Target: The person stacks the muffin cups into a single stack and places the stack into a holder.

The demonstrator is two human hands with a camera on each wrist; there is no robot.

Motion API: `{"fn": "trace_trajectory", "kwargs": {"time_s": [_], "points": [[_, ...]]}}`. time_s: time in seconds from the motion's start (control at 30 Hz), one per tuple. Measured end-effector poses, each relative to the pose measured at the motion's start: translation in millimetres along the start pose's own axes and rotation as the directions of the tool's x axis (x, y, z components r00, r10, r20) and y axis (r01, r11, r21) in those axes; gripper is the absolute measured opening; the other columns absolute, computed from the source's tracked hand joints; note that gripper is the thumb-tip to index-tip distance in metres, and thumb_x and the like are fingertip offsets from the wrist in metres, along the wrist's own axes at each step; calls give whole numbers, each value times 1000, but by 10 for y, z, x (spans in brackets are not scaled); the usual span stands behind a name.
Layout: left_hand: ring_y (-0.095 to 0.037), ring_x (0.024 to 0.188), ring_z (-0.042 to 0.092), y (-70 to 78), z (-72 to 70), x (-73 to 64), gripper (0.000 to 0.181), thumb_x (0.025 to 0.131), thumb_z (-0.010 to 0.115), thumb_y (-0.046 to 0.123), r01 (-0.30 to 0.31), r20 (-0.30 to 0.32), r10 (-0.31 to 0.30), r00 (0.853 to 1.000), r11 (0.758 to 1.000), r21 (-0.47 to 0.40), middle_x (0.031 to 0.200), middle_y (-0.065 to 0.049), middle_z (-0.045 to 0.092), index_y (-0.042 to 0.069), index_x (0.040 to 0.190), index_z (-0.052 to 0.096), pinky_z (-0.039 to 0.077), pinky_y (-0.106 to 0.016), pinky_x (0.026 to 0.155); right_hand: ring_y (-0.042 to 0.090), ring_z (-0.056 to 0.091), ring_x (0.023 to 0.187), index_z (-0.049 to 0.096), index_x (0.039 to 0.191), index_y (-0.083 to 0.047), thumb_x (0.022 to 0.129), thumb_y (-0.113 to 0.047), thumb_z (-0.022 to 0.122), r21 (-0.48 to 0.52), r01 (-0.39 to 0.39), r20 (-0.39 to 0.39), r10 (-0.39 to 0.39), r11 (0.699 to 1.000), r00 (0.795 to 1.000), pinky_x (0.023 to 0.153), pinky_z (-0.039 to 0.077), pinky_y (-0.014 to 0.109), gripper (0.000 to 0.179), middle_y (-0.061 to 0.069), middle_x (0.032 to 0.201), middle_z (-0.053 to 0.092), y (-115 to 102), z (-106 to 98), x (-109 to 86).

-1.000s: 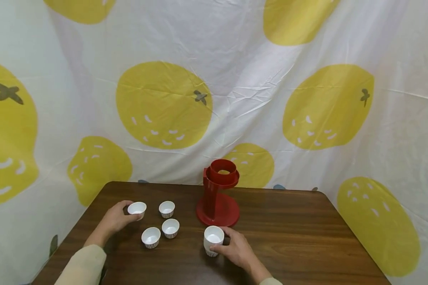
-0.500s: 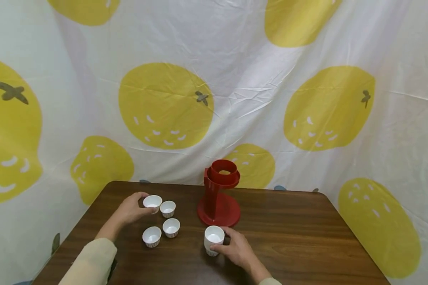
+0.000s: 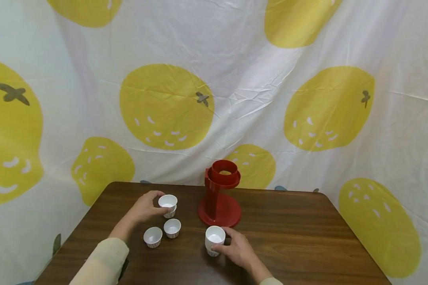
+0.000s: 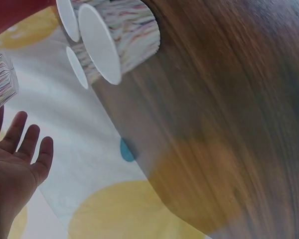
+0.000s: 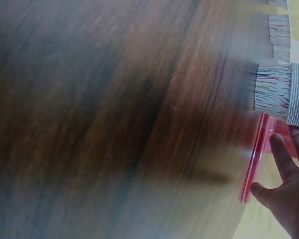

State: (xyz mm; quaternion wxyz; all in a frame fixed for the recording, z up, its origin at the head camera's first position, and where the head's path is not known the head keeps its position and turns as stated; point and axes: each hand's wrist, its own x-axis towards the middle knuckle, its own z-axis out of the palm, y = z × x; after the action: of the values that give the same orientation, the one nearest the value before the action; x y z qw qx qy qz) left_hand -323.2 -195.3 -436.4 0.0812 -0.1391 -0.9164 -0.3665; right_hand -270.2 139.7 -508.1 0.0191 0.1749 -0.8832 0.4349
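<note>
The left hand (image 3: pixel 147 206) had carried its pinched white cup (image 3: pixel 167 200) rightward until it overlapped a standing cup (image 3: pixel 170 214) near the table's (image 3: pixel 289 237) far edge, seemingly lining them up, while the right hand (image 3: pixel 237 248) gripped a cup stack (image 3: pixel 211 242) farther from that edge.

On my feed I see soft light with a pale sheen on the creased curtain (image 3: pixel 249 91), while both wrist views look dimmer, the table (image 5: pixel 99 119) blurred.

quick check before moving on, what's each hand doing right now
Left hand: holding a white cup.
Right hand: holding the stacked cups.
</note>
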Motion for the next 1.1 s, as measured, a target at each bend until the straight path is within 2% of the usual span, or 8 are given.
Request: {"fn": "trace_trajectory", "kwargs": {"time_s": [0.33,0.47,0.67,0.9,1.1], "points": [[-35,112,56,237,104,48,59,76,85,31,-74,0,75,997,996,-51,117,-16,63,-2,118,62,43,-52,96,23,62,104,66,123,-10,76,-41,85,10,3,-3,-3,1000,1000,88,47,45,58,-2,108,69,16,-5,13],[-31,110,56,322,164,60,59,76,85,33,-75,7,75,997,996,-48,118,-14,63,0,120,62,43,-48,94,22,62,103,66,122,-10,76,-40,85,13,3,-5,-3,1000,1000,88,47,44,58,-2,107,69,23,-9,16],[-34,114,56,450,242,67,59,76,85,33,-104,22,106,994,992,-77,120,-14,62,0,120,62,43,-51,97,23,62,104,66,123,-9,77,-39,85,24,3,4,-3,1000,1000,89,47,47,58,-1,108,69,14,-16,14],[-31,116,55,565,353,66,59,76,85,35,-88,41,93,995,989,-119,121,-10,62,4,120,63,43,-51,98,23,62,104,66,123,-9,77,-40,84,25,-2,9,2,1000,1000,89,47,46,58,-2,108,69,4,-2,2],[-31,118,54,628,460,70,56,76,86,35,-126,48,133,990,983,-131,122,-8,62,6,119,63,41,-53,100,24,62,104,66,123,-9,77,-40,84,20,-8,5,8,1000,1000,89,47,47,58,-2,107,69,17,17,8]]}}
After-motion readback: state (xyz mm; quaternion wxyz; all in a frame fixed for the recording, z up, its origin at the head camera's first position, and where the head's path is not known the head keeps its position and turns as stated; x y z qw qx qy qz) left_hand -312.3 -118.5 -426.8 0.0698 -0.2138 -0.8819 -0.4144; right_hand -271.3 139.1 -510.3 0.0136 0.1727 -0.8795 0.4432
